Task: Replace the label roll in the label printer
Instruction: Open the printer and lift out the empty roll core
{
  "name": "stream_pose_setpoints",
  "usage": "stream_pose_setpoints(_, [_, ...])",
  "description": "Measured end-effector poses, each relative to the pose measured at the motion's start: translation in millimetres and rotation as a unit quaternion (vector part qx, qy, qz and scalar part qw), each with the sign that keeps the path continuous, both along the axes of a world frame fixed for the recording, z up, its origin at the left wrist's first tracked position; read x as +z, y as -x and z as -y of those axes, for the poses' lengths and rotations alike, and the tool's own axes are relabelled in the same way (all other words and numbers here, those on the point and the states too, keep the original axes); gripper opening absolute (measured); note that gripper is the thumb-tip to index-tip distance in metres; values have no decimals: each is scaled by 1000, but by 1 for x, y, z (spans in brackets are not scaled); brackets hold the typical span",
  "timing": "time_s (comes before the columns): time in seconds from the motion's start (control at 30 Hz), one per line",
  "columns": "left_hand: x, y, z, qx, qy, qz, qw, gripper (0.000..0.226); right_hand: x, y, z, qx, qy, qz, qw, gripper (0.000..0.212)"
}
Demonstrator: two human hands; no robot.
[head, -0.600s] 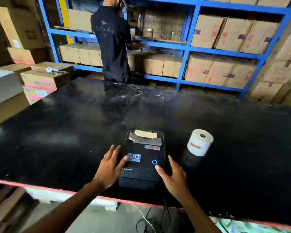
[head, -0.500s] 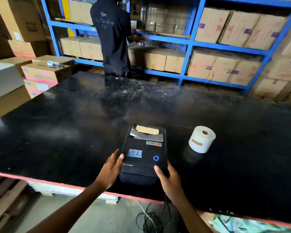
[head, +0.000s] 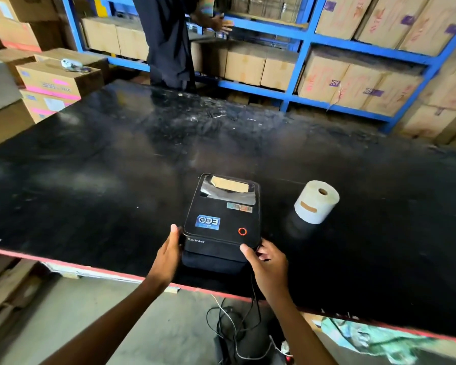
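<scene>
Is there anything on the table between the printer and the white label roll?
No. In the head view, only bare black table separates the printer from the label roll standing on end to its right.

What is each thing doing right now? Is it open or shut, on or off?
Label printer: lid shut, standing flat on table.
Printer's ring light: glowing red.
New label roll: standing on end, untouched.
Left hand: gripping printer's left side.
Right hand: gripping printer's right front corner.
</scene>
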State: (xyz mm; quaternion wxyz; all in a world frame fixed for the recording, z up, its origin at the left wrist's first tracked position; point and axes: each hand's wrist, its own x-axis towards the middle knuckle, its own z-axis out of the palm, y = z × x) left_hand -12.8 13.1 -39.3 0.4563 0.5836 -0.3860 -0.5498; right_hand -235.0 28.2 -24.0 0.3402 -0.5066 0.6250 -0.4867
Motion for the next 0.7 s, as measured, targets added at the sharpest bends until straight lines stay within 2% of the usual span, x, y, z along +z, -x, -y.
stream_pose_setpoints(0.13, [-4,-7,2,3,20,29,999,51,20,3,23,-41,13,42,998,31])
stream_pose_setpoints(0.23, [-8,-9,6,9,32,79,996,38,62,1,60,-92,-13,29,995,50])
stream_pose_setpoints(0.33, [-11,-9,13,0,17,112,994,25,109,4,98,-99,-73,25,992,67])
stream_pose_setpoints(0.43, [-14,-9,14,-14,2,96,995,17,133,12,124,-78,-84,92,989,44])
stream_pose_setpoints(0.53, [-15,-12,14,-22,8,88,996,15,140,14,138,-53,-73,97,991,36])
stream_pose_setpoints(0.63, [-13,-13,14,-39,24,99,994,18,139,12,148,-19,-62,112,992,15])
stream_pose_setpoints(0.7, [-14,-13,13,-45,30,103,993,16,134,13,151,-3,-53,125,991,18])
